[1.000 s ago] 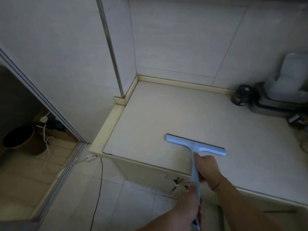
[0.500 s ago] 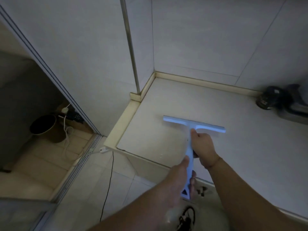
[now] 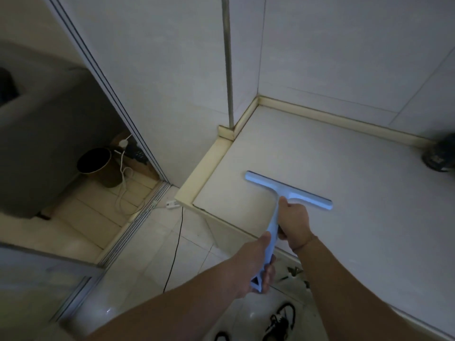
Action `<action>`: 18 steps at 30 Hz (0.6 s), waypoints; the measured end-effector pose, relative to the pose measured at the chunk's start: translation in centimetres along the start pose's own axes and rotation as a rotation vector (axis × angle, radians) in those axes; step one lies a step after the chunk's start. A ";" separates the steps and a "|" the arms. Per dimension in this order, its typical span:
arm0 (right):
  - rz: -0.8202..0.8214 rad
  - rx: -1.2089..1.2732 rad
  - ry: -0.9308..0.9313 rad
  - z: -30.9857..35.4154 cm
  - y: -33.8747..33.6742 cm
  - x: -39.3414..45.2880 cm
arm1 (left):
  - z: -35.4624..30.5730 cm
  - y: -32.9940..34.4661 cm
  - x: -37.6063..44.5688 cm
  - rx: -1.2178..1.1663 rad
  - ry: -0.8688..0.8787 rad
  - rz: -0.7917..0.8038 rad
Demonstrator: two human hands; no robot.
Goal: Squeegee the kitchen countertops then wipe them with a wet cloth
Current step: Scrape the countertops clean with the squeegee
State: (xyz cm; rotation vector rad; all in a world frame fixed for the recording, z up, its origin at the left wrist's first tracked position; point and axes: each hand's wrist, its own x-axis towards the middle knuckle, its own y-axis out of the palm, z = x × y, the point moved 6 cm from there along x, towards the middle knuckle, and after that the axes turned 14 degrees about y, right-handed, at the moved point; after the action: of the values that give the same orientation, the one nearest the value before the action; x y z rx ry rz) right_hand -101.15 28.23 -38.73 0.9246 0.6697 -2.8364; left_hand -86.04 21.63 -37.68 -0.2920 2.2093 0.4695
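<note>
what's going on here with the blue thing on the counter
A person is squeegeeing a kitchen countertop. Both hands hold the light blue squeegee: the right hand grips the handle near the blade, the left hand grips its end. The blade lies on the counter near the left corner. No cloth is visible.

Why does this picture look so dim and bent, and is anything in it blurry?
Head view: dim, bluish light, no glare on the countertop. Head view: wide-angle lens bows the wall edges. Head view: the squeegee is fairly sharp; the dark object at the right edge is smeared.
</note>
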 end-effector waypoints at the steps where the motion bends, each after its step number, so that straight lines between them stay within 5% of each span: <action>1: 0.010 0.003 0.008 -0.4 0.1 -0.5 | 0.5 -0.3 -0.3 -0.014 -0.021 -0.003; 18: 0.090 0.007 0.093 -2.2 0.3 -4.0 | 2.8 -0.7 -2.7 0.079 0.013 -0.060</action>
State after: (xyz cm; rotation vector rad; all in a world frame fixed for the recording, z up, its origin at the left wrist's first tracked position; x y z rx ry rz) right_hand -96.68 28.74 -38.15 1.0659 0.6117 -2.7337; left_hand -82.18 22.31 -37.32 -0.3189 2.2195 0.3476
